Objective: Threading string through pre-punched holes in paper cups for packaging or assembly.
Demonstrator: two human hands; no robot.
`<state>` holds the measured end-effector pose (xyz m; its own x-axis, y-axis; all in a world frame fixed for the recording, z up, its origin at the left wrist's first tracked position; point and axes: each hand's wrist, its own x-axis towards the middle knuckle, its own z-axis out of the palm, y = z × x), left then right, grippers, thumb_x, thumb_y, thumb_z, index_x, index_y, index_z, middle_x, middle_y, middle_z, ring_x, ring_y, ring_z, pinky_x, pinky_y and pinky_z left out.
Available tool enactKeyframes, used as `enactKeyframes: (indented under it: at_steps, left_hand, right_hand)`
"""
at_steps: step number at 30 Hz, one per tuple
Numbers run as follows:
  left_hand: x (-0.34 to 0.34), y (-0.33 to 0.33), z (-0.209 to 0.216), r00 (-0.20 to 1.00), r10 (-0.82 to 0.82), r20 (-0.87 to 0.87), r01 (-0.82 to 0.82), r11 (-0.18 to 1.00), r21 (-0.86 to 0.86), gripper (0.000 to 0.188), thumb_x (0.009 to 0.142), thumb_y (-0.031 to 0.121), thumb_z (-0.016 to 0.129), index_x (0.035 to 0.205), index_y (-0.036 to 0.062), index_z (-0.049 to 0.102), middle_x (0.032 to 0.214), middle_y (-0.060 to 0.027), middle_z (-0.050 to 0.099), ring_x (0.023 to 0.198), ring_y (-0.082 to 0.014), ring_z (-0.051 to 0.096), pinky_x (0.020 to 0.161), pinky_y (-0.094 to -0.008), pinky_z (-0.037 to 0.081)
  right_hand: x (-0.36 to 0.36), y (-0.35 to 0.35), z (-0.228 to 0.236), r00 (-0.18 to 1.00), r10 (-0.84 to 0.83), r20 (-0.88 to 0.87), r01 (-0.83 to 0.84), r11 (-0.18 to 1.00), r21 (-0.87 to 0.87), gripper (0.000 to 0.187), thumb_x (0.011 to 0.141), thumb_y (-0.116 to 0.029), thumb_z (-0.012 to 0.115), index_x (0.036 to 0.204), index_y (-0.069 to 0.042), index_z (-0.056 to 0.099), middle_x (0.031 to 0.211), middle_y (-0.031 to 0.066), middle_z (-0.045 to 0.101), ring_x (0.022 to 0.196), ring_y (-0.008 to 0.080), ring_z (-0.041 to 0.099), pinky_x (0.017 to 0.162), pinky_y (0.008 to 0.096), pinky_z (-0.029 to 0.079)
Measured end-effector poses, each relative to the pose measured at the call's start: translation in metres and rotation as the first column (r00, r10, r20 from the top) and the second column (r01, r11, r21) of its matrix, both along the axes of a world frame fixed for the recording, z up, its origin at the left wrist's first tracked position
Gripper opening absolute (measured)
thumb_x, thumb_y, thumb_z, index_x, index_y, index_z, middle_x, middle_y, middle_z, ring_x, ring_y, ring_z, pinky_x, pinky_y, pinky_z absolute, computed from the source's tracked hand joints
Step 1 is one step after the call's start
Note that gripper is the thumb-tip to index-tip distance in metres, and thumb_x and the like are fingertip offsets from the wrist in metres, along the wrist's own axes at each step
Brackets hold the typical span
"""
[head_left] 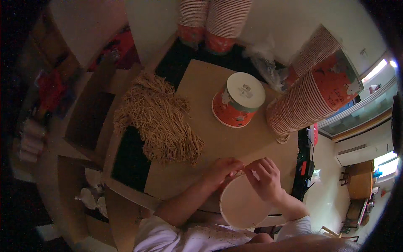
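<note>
A round paper bucket (243, 203), pale inside, tilts its open mouth up toward me at the table's near edge. At its far rim, my left hand (224, 171) is closed, with thumb and fingers pinched against the edge. My right hand (265, 178) reaches over the rim from the right, its bent fingertips meeting the left ones. Whatever is pinched in the right fingers is too small to make out. Beyond my left hand lies a loose heap of thin brown cords (157, 119). An upside-down orange and green bucket (245, 90) rests on the cardboard sheet (201, 86).
Nested stacks of orange buckets (308, 94) lean at the right, with more bucket stacks (226, 21) standing at the back. Crumpled clear plastic (268, 61) sits between them. Open cardboard boxes (79, 185) stand left of the table. A small black device (307, 169) is at the right edge.
</note>
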<state>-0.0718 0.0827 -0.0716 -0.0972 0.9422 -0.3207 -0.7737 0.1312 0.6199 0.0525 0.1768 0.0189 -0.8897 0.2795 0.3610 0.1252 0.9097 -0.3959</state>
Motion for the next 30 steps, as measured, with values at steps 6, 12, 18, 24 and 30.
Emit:
enactKeyframes:
  at_steps: [6, 12, 18, 24, 30]
  left_hand:
    - [-0.002, -0.003, -0.004, 0.998, 0.021, -0.053, -0.02, 1.0, 0.014, 0.016, 0.081, 0.021, 0.058, 0.085, 0.0067, 0.065, 0.076, 0.0039, 0.058, 0.065, -0.0037, 0.047, 0.058, -0.0186, 0.036]
    - [-0.002, -0.007, -0.003, 0.994, 0.029, -0.104, -0.025, 0.999, 0.036, 0.019, 0.082, 0.022, 0.058, 0.087, 0.0056, 0.065, 0.075, 0.0029, 0.057, 0.067, -0.0042, 0.049, 0.06, -0.0191, 0.038]
    - [0.0, -0.009, -0.005, 0.999, 0.022, -0.039, -0.021, 0.999, 0.024, 0.02, 0.082, 0.023, 0.058, 0.088, 0.0061, 0.065, 0.075, 0.0027, 0.057, 0.065, -0.0044, 0.05, 0.059, -0.0193, 0.039]
    - [-0.002, -0.011, -0.004, 0.997, -0.003, 0.082, -0.001, 0.999, 0.049, 0.02, 0.081, 0.022, 0.06, 0.092, 0.0061, 0.064, 0.075, 0.0027, 0.058, 0.064, -0.0045, 0.051, 0.056, -0.0188, 0.04]
    - [-0.003, -0.011, -0.007, 0.987, 0.005, 0.158, -0.014, 0.999, 0.052, 0.021, 0.08, 0.019, 0.061, 0.096, 0.005, 0.063, 0.079, 0.0013, 0.06, 0.066, -0.0058, 0.053, 0.059, -0.0207, 0.042]
  right_hand:
    - [-0.006, -0.006, 0.007, 1.0, 0.003, -0.025, 0.0, 0.995, 0.101, 0.016, 0.066, -0.001, 0.065, 0.078, -0.006, 0.056, 0.076, 0.0061, 0.059, 0.067, 0.0245, 0.055, 0.06, 0.035, 0.043]
    - [-0.007, -0.008, 0.007, 0.999, 0.006, -0.045, -0.001, 0.995, 0.104, 0.016, 0.066, -0.001, 0.066, 0.078, -0.006, 0.057, 0.077, 0.0063, 0.059, 0.066, 0.0246, 0.055, 0.059, 0.0343, 0.043]
    - [-0.005, -0.008, 0.005, 1.0, 0.011, -0.025, -0.007, 0.991, 0.135, 0.016, 0.066, -0.003, 0.066, 0.079, -0.007, 0.059, 0.078, 0.0055, 0.06, 0.068, 0.0238, 0.055, 0.061, 0.0347, 0.042]
    - [-0.004, -0.005, 0.006, 0.999, 0.035, 0.017, -0.037, 0.992, 0.122, 0.017, 0.067, -0.004, 0.066, 0.083, -0.007, 0.061, 0.082, 0.0057, 0.06, 0.071, 0.0238, 0.056, 0.063, 0.0345, 0.042]
    - [-0.003, -0.008, 0.006, 0.996, 0.012, 0.084, -0.014, 1.0, 0.022, 0.021, 0.07, -0.001, 0.063, 0.092, -0.004, 0.061, 0.089, 0.0095, 0.06, 0.078, 0.0267, 0.057, 0.067, 0.0354, 0.044]
